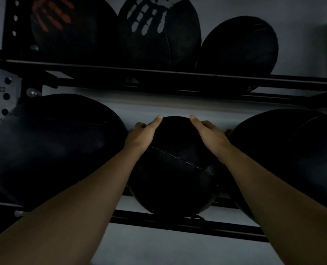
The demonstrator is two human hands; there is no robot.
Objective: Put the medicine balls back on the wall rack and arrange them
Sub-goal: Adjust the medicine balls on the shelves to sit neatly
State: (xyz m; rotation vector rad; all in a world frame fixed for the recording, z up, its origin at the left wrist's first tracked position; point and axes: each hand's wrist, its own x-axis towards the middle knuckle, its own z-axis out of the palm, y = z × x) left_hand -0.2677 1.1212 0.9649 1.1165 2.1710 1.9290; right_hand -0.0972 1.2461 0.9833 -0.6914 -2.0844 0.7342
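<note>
Dim lighting throughout; fine detail limited. Middle ball (175, 169), black with a stitched seam across its front, seated on the lower shelf rails (187, 222) of the wall rack (159, 77), in the gap between two larger black balls. Left hand (142, 135) clasped against the upper left side of the middle ball, thumb laid over the top, fingers wrapped round the far side and mostly hidden. Right hand (209, 133) clasped likewise against the upper right side, thumb on top, fingers behind the ball. Both forearms extended upward from the bottom corners of the view. Large left ball (55, 148) just beside the left hand, apparently touching the middle ball, though too dark there to confirm. Large right ball (292, 159) close against the right wrist. On the upper shelf, three more black balls in a row: one with a red handprint (71, 31) at left, one with a white handprint (159, 29) touching it in the centre, and a smaller plain ball (239, 46) at right, tilted against the centre one. Perforated upright (6, 96) of the rack at the left edge, with printed numbers beside its holes. Pale wall (178, 109) behind the rack.
</note>
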